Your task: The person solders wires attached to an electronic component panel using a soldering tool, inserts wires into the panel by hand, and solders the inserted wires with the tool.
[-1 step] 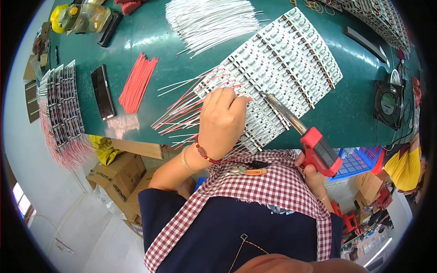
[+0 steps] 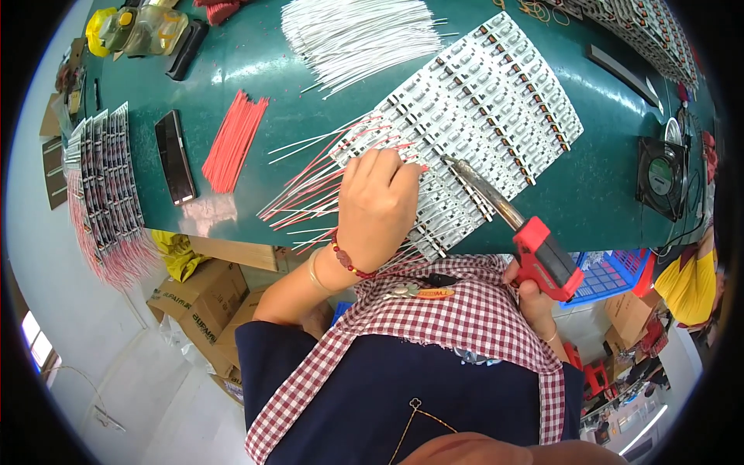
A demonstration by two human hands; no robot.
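Your left hand (image 2: 377, 208) lies flat, fingers together, pressing red and white wires (image 2: 310, 194) against white strip panel (image 2: 480, 108) on green table (image 2: 256, 77). Your right hand (image 2: 535, 298) clamped on red soldering iron (image 2: 535, 252), tip touching panel beside left fingertips.

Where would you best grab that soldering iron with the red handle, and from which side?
By the red handle, from the near edge of the green table, as the right hand does. The soldering iron lies slanted, its metal shaft and tip pointing away onto the white strip panel, so the handle is the only end safely clear of the tip.
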